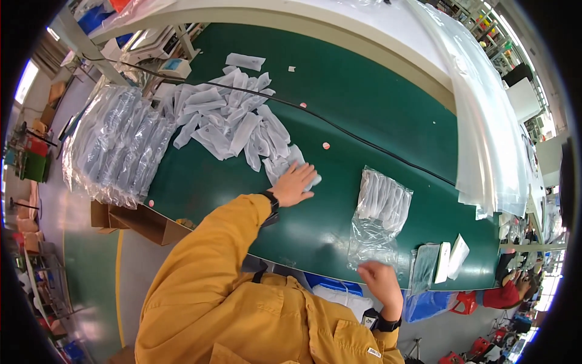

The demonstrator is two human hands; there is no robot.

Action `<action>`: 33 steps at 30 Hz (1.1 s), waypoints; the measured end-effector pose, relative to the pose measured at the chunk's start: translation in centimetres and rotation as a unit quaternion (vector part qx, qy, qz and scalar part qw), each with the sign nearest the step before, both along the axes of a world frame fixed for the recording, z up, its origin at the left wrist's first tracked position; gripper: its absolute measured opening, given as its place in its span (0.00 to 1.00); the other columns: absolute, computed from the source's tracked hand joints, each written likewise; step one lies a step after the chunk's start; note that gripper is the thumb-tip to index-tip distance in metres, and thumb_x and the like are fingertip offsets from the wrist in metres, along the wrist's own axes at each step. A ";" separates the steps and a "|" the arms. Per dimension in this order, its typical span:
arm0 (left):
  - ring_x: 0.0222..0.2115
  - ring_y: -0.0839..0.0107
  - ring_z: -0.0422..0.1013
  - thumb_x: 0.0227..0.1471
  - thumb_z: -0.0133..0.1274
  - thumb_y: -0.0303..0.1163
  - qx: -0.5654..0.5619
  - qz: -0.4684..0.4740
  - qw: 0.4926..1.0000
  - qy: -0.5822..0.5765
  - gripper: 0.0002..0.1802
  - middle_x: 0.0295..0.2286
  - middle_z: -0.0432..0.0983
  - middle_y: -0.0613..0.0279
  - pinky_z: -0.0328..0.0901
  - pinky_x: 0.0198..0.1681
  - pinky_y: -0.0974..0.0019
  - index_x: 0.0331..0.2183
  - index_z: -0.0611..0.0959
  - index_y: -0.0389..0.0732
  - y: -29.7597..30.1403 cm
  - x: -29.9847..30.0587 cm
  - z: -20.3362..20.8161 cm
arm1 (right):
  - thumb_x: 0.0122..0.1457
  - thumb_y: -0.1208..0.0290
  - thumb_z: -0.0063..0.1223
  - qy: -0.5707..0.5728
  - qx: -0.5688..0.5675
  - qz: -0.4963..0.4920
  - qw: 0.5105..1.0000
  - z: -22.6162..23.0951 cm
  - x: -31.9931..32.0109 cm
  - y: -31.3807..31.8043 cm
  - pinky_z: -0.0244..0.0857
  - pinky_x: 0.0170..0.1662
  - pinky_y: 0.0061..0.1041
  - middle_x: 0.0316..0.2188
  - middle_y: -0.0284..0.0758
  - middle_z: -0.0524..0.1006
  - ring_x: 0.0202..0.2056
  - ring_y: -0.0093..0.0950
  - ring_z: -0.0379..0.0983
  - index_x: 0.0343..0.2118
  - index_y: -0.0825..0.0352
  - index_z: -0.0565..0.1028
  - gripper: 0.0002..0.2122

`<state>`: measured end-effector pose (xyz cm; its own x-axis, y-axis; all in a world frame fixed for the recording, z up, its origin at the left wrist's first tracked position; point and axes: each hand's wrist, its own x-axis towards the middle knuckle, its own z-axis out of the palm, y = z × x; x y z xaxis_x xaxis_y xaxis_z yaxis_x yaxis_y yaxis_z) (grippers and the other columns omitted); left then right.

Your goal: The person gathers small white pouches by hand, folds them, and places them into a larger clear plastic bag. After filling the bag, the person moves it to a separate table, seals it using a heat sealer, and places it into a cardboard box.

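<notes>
My left hand [295, 184] lies with its fingers spread over a few frosted plastic packets [280, 165] at the near right end of a loose pile [227, 115]. Small pale items inside the packets are too indistinct to name. To the right, a clear plastic bag [371, 238] lies flat, with several similar packets [384, 200] lined up in its far part. Its near part is unfilled and crumpled. My right hand [381, 284] is by the near end of this bag, fingers curled in; whether they pinch anything is hidden.
Filled clear bags [118, 142] are stacked at the table's left edge, above a cardboard box [142, 223]. A black cable [364, 141] crosses the green table [376, 97]. Plastic sheeting [485, 121] hangs from the shelf at right. A white box [442, 262] lies near the right front edge.
</notes>
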<state>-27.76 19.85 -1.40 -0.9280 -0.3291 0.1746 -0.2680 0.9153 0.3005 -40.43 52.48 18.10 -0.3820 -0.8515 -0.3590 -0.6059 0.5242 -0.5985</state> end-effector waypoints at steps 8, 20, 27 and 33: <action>0.63 0.64 0.52 0.54 0.46 0.35 -0.047 -0.399 0.915 -0.039 0.24 0.59 0.61 0.60 0.37 0.67 0.49 0.54 0.71 0.44 -2.8 12.9 0.2 | 0.52 0.74 0.59 0.020 -0.235 0.128 0.963 -8.7 4.1 -17.9 0.70 0.35 0.31 0.44 0.41 0.74 0.31 0.37 0.75 0.47 0.66 0.74 0.17; 0.63 0.62 0.51 0.44 0.59 0.30 0.196 -0.087 0.973 0.088 0.31 0.55 0.64 0.54 0.48 0.64 0.51 0.53 0.71 0.43 -1.7 21.2 5.8 | 0.54 0.74 0.56 -0.044 -0.106 0.159 0.981 -15.7 9.9 -25.3 0.68 0.38 0.30 0.38 0.42 0.73 0.35 0.36 0.73 0.41 0.70 0.72 0.12; 0.51 0.52 0.65 0.51 0.57 0.40 0.415 0.066 0.896 0.142 0.29 0.47 0.70 0.48 0.62 0.52 0.54 0.52 0.68 0.42 0.8 19.2 8.5 | 0.59 0.74 0.52 -0.345 -0.148 0.073 0.924 -6.0 12.2 -22.7 0.65 0.45 0.25 0.39 0.37 0.75 0.43 0.28 0.71 0.39 0.69 0.72 0.07; 0.34 0.46 0.73 0.54 0.54 0.38 0.419 0.050 0.904 0.065 0.22 0.33 0.75 0.47 0.67 0.39 0.54 0.48 0.69 0.40 2.3 20.6 6.6 | 0.59 0.74 0.53 -0.343 -0.089 0.002 0.935 -8.4 11.1 -26.5 0.68 0.39 0.25 0.38 0.35 0.76 0.34 0.25 0.74 0.40 0.69 0.72 0.09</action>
<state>-7.11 22.11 5.19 -0.8760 -0.4772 -0.0695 -0.2489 0.3240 0.9127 -29.29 25.97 9.67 -0.1103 -0.9225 -0.3699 -0.0491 0.3768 -0.9250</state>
